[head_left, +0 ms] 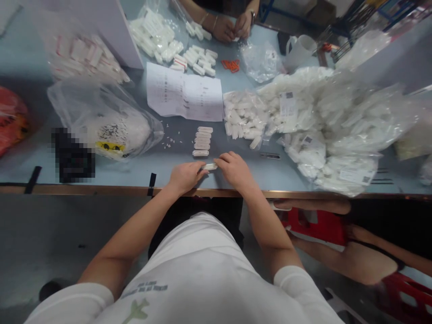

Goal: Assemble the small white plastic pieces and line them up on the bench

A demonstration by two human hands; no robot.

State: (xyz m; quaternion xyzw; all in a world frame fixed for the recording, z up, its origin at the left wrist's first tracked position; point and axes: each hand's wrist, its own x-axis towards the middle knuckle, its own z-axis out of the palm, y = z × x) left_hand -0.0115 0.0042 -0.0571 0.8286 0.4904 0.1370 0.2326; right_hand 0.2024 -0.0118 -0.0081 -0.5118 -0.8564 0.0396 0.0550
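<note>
Near the front edge of the table, my left hand [186, 176] and my right hand [233, 169] pinch one small white plastic connector housing [209, 166] from its two ends. Rows of tiny holes seem to run along its upper face. Just beyond it, several similar white housings [202, 141] lie stacked in a column. To their left, tiny white pieces [170, 143] are scattered on the table. A small metal tool, perhaps tweezers [270, 155], rests to the right of my right hand.
Printed sheets [185, 92] lie beyond the column. Bags of white parts [245, 112] crowd the right side; a clear bag [118, 126] sits left. Across the table are another person's hands [232, 29], orange pieces [230, 65] and a white mug [300, 50]. Someone sits at right.
</note>
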